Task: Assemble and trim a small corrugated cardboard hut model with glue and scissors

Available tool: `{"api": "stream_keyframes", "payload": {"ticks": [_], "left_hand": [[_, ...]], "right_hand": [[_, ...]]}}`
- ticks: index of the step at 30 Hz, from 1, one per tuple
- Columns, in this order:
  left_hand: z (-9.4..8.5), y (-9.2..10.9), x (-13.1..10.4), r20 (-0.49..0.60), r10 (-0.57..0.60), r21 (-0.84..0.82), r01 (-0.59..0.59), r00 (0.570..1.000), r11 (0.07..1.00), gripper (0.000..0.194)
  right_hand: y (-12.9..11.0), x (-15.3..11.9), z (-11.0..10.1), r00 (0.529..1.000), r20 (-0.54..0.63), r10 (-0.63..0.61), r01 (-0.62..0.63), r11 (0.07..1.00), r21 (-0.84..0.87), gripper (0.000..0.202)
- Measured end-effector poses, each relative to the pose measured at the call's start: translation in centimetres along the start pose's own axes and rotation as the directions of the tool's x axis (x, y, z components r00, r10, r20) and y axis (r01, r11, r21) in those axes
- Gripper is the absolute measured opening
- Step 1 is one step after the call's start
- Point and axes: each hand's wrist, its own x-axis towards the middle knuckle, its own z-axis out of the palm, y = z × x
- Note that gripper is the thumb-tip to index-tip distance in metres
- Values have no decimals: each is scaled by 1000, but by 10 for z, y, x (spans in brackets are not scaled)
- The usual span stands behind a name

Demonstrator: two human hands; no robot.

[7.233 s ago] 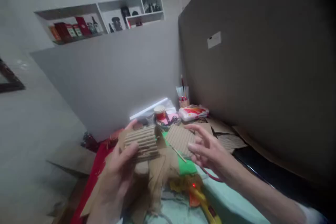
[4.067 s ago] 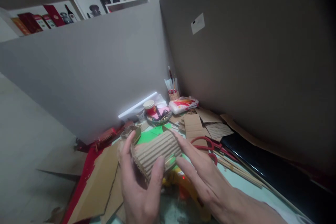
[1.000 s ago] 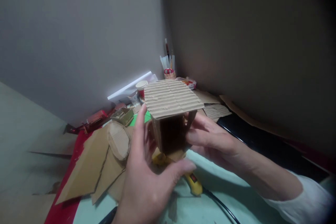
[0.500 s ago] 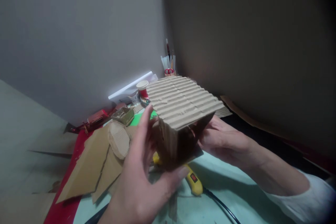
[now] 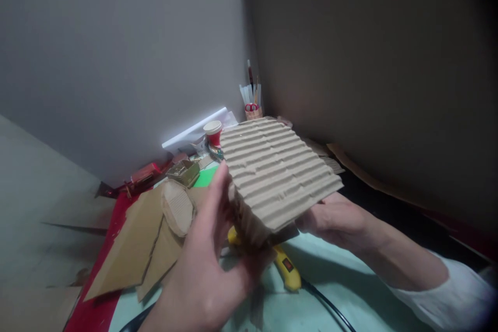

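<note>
A small box-like cardboard model [image 5: 278,171] with a ridged corrugated top is held up in front of me, its top tilted toward me. My left hand [image 5: 212,254] grips its left side, the thumb below the near edge and the fingers along the side. From the right, my right hand [image 5: 330,215] holds the model beneath the top; its fingertips are hidden. Below the model lies a yellow tool [image 5: 287,270] with a dark switch and a black cord, partly covered by the model and my left hand.
Flat cardboard pieces [image 5: 128,244] and a rounded cardboard piece [image 5: 177,208] lie at left. Behind them are a small box [image 5: 183,172], a green sheet [image 5: 205,177], a red cup with white lid [image 5: 212,134], a paper roll [image 5: 194,128] and a pot with scissors and brushes [image 5: 253,112]. Walls close the back.
The cardboard model has tipped toward me, so more of its ridged top shows and less of its near side. Both hands keep hold of it.
</note>
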Motion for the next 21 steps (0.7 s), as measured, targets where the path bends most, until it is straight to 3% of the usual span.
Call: {"api": "stream_keyframes", "payload": {"ticks": [5,8,12,21], "left_hand": [[2,3,1,32,-14,-40,16,999,999,48],[2,1,2,7,-34,-115,35,999,993,69],[-2,0,6,87,-7,-102,16,996,995,96],[1,11,-1,-58,-195,-277,172,979,945,97]], "right_hand": [[-2,-1,2,1000,-15,-6,6,1000,-20,32],[-4,-1,2,1000,-16,-13,12,999,-37,14],[-4,-1,1,1000,-18,-13,12,998,-61,16],[-6,0,1,997,-52,-60,54,993,-107,52]]}}
